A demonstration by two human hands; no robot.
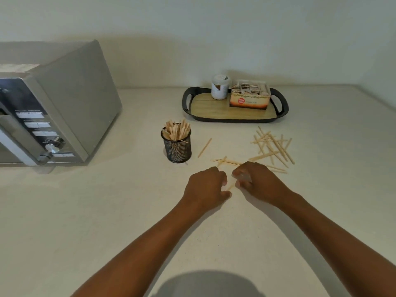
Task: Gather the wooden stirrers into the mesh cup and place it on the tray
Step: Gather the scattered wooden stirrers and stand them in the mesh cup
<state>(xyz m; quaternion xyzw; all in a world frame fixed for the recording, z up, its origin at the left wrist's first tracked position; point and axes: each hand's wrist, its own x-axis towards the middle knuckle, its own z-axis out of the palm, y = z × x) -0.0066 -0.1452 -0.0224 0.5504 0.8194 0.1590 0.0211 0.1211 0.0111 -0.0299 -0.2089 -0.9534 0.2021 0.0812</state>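
Observation:
A black mesh cup [177,150] stands upright on the counter, holding several wooden stirrers [177,129]. To its right, loose stirrers [273,145] lie scattered, and a single one [204,147] lies beside the cup. A few more stirrers [228,162] lie just beyond my hands. My left hand [205,186] has its fingers curled down over the near ends of these. My right hand [256,183] is curled too and pinches a stirrer [231,186] that shows between the two hands. The black-rimmed tray [214,118] with a wood-look floor sits behind, against the wall.
On the tray stand a white jar [220,86] and a cardboard box of sachets [249,96]; its front left part is bare. A silver microwave [55,103] fills the left side. The wall closes the back and the right.

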